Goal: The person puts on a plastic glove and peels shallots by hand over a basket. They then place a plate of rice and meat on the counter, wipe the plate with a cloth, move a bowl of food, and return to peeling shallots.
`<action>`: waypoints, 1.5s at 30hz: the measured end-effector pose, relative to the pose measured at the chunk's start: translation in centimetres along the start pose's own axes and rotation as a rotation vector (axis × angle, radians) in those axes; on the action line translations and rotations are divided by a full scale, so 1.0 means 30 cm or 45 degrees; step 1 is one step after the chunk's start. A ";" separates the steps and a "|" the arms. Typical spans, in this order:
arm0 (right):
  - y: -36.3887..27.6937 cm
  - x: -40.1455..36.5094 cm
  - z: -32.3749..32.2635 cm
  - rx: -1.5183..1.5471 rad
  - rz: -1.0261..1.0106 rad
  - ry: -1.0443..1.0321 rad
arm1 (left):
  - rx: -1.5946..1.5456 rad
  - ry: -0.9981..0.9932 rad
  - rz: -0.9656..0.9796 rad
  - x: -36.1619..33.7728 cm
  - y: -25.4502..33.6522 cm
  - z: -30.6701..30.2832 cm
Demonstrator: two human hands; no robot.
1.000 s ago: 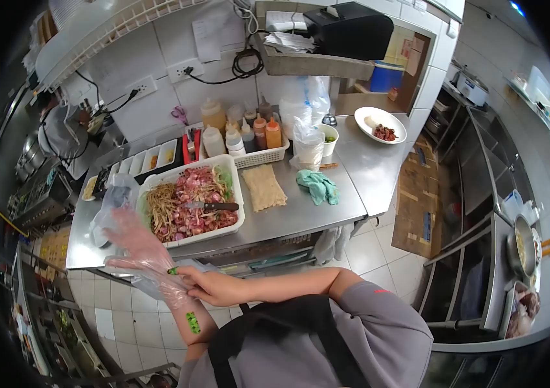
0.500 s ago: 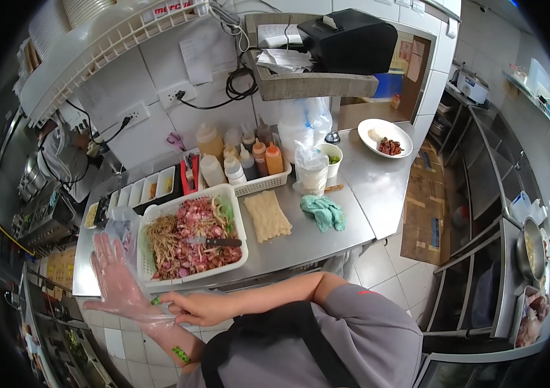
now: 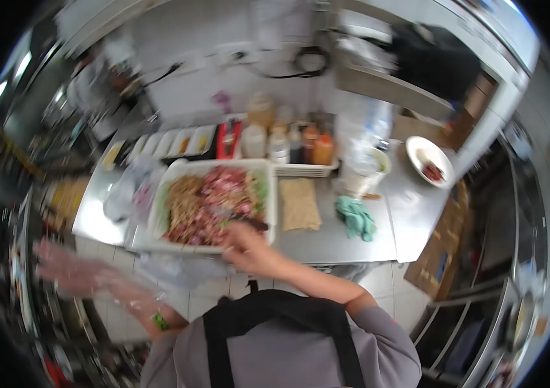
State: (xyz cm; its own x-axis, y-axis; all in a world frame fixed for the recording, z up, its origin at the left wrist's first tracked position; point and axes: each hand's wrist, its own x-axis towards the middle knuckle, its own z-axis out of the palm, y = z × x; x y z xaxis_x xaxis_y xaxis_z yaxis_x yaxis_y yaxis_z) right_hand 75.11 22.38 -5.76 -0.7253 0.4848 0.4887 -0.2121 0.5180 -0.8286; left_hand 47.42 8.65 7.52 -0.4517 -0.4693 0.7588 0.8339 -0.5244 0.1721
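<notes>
My left hand (image 3: pixel 74 268), in a clear plastic glove reaching up the forearm, is held out left of the table's front edge with its fingers stretched. A green band (image 3: pixel 160 321) shows at that wrist. My bare right hand (image 3: pixel 244 249) reaches over the front rim of a white tray (image 3: pixel 274 200). Its fingertips overlap a dark-handled knife (image 3: pixel 254 224) lying on peeled reddish onions (image 3: pixel 223 187); motion blur hides whether they grip it. A heap of brown, root-like strands (image 3: pixel 184 204) fills the tray's left side.
Clear plastic bags (image 3: pixel 134 187) sit left of the tray. A folded tan cloth (image 3: pixel 300 204), a green cloth (image 3: pixel 356 218) and a plate of food (image 3: pixel 429 161) are to the right. Squeeze bottles (image 3: pixel 279 146) stand behind. A person (image 3: pixel 97 90) is at the far left.
My right hand has let go of the glove cuff at the left wrist and moved to the knife in the tray. My left hand has swung outward to the left, and the view has shifted.
</notes>
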 end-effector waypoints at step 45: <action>1.338 1.969 1.570 0.639 1.059 1.003 | 0.936 0.275 -1.380 0.528 -0.786 -1.593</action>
State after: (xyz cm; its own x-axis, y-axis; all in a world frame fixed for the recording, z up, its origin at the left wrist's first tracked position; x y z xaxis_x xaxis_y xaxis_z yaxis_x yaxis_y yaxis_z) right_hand -7.10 38.62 -23.02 -0.2073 0.9152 -0.3457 -0.2293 -0.3890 -0.8923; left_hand 5.46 -20.36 -14.54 -0.9768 -0.1987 -0.0800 -0.0326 -0.2311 0.9724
